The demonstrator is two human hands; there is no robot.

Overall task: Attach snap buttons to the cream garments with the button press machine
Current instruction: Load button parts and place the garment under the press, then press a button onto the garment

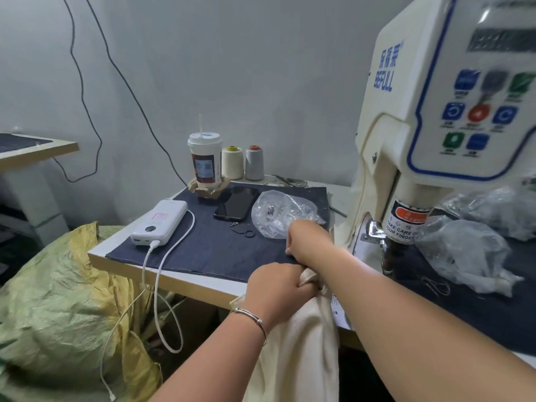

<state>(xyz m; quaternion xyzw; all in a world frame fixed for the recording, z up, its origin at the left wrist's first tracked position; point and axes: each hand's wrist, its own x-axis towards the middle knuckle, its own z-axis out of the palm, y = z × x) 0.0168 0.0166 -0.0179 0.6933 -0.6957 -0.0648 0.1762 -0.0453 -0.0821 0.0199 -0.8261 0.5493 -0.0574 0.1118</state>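
Observation:
A cream garment (298,343) hangs over the table's front edge, bunched at the top. My left hand (275,288) grips that bunched top in a fist. My right hand (307,239) reaches across to the clear plastic bag of snap buttons (278,213), its fingers curled at the bag's near edge; what they pinch is hidden. The cream button press machine (429,120) stands at the right, its press head (391,250) just right of my right forearm.
On the dark denim mat (208,245) lie a white power bank (159,221) with cable, a black phone (236,203), a drink cup (204,161) and two thread cones (243,162). More plastic bags (470,250) sit right of the machine. A yellow-green sack (58,300) fills the floor at left.

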